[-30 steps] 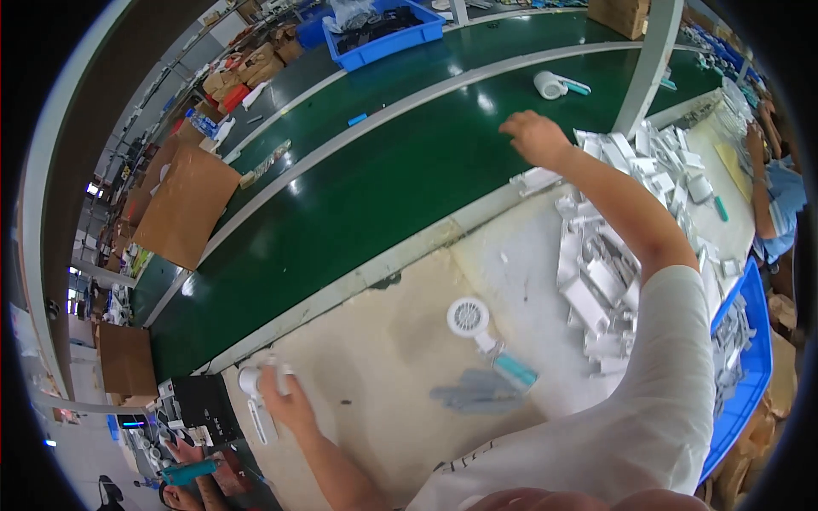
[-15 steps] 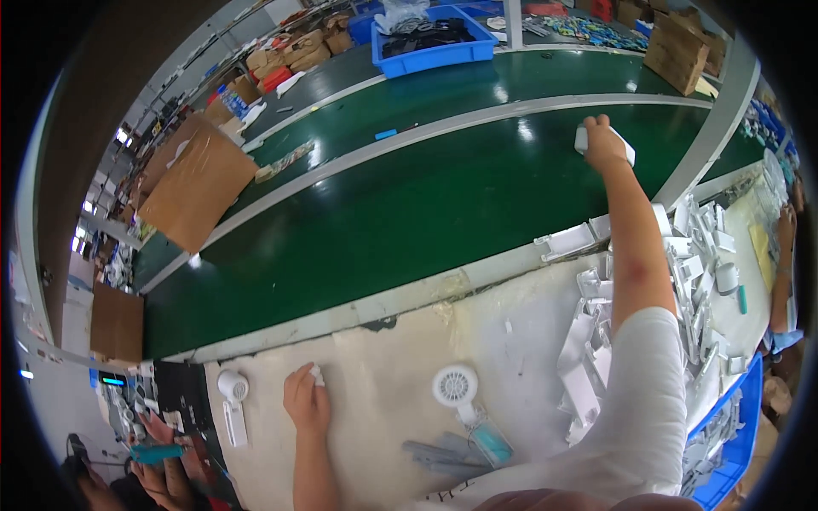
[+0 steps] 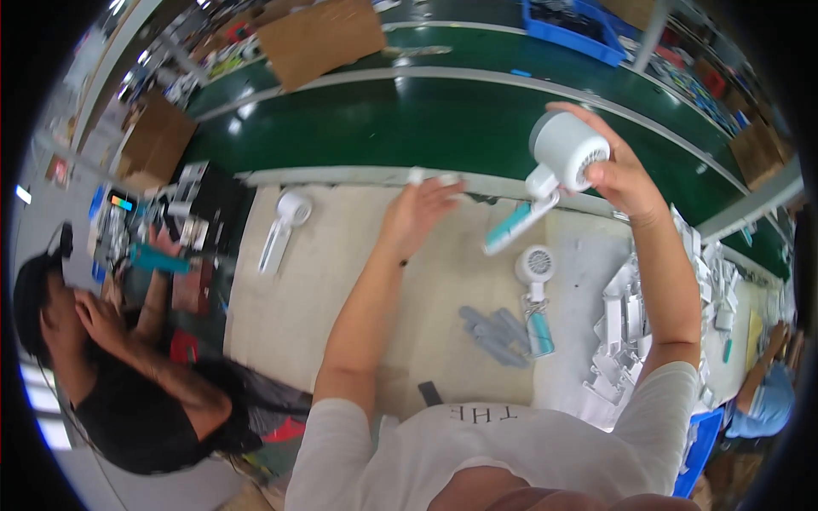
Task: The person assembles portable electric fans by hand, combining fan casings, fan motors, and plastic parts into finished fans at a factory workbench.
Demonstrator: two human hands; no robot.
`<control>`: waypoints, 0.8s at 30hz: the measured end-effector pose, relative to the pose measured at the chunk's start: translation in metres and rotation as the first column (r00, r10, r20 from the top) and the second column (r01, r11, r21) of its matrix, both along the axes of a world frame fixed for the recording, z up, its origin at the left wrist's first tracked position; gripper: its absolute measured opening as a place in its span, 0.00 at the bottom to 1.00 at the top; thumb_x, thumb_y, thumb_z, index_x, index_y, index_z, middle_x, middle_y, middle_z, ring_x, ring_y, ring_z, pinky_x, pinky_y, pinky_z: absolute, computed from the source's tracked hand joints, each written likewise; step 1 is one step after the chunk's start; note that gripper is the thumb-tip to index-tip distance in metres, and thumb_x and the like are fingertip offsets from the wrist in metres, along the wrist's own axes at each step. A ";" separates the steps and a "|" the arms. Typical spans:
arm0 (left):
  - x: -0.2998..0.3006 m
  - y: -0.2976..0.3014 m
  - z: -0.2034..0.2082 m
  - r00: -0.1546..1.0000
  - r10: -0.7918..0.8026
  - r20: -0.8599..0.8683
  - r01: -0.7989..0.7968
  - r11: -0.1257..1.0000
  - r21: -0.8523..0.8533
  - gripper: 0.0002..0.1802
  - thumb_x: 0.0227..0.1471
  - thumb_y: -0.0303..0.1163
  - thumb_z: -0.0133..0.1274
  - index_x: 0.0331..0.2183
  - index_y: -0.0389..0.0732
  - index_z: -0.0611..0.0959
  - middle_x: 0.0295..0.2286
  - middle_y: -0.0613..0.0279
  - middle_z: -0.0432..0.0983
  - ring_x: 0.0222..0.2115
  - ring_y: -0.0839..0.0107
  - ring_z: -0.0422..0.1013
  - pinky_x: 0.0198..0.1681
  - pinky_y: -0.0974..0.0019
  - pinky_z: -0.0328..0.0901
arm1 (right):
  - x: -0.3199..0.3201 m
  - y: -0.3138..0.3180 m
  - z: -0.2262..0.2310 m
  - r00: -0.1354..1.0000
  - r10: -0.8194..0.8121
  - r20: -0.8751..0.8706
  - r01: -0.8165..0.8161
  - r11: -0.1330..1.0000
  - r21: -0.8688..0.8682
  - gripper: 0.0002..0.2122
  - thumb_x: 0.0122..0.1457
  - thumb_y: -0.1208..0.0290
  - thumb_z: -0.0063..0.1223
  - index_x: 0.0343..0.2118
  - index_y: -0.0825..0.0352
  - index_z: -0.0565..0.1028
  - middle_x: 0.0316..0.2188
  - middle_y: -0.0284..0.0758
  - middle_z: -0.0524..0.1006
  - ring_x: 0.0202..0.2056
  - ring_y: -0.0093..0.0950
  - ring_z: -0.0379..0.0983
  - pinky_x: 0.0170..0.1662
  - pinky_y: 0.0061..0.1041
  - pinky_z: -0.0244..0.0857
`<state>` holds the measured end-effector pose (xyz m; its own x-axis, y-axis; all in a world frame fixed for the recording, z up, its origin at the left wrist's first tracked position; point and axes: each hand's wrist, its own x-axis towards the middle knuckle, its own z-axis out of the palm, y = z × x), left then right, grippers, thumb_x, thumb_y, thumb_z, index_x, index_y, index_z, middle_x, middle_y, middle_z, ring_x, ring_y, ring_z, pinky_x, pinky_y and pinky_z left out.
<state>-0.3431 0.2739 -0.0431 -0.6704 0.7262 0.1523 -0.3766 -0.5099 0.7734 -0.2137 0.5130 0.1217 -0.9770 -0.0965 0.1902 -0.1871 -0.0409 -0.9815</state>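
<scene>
Raised over the far edge of the work table, my right hand (image 3: 629,177) is closed around the head of a white hair dryer (image 3: 558,145). Its grille faces the thumb, and its handle with a teal inset slants down to the left. My left hand (image 3: 417,215) is held up left of that handle, apart from it, with fingers stretched out and partly blurred. Small white patches show at its fingertips; I cannot tell what they are. Below lies a second hair dryer (image 3: 536,266) with a teal handle, beside several grey strips (image 3: 497,336). Another white hair dryer (image 3: 294,208) rests farther left.
White plastic parts (image 3: 626,324) are heaped on the right of the table (image 3: 358,200). A green conveyor belt (image 3: 358,128) runs behind it, with a cardboard box (image 3: 324,43) and a blue bin (image 3: 575,30) beyond. Co-workers sit at the left (image 3: 136,383) and right (image 3: 763,396).
My right hand has come back from over the belt, now with the hair dryer in clear view. My left hand has risen from the table. The whole view has shifted, showing more of the left co-worker.
</scene>
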 end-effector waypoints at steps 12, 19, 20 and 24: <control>0.058 -0.010 0.028 0.892 -0.289 0.348 0.219 0.949 0.226 0.15 0.51 0.33 0.41 0.39 0.34 0.69 0.32 0.48 0.72 0.28 0.59 0.73 0.26 0.65 0.71 | 0.000 -0.039 -0.035 0.999 0.038 -0.030 -0.031 0.975 0.221 0.35 0.33 0.68 0.64 0.50 0.63 0.63 0.43 0.35 0.68 0.47 0.29 0.64 0.50 0.27 0.57; 0.064 -0.018 0.046 0.923 -0.191 0.335 0.248 0.959 -0.136 0.15 0.48 0.29 0.41 0.40 0.34 0.69 0.29 0.51 0.73 0.26 0.61 0.72 0.27 0.64 0.69 | 0.014 -0.035 -0.033 0.729 0.382 -0.568 0.564 0.133 0.815 0.24 0.36 0.74 0.60 0.42 0.55 0.69 0.40 0.31 0.70 0.43 0.32 0.66 0.47 0.32 0.60; 0.064 -0.018 0.047 0.953 -0.155 0.262 0.225 0.938 -0.262 0.17 0.47 0.28 0.40 0.41 0.34 0.69 0.29 0.52 0.73 0.26 0.63 0.71 0.27 0.64 0.69 | 0.015 -0.033 -0.037 0.567 0.540 -0.623 0.720 0.044 0.693 0.22 0.38 0.73 0.59 0.40 0.54 0.70 0.40 0.30 0.70 0.42 0.31 0.66 0.46 0.32 0.61; 0.074 -0.013 0.037 0.994 -0.061 -0.088 0.019 0.910 -0.413 0.16 0.46 0.27 0.41 0.40 0.35 0.69 0.28 0.56 0.72 0.24 0.68 0.70 0.27 0.67 0.67 | 0.017 -0.035 -0.041 0.527 0.527 -0.667 0.770 0.036 0.637 0.19 0.41 0.73 0.57 0.39 0.50 0.70 0.41 0.26 0.71 0.42 0.29 0.66 0.48 0.33 0.60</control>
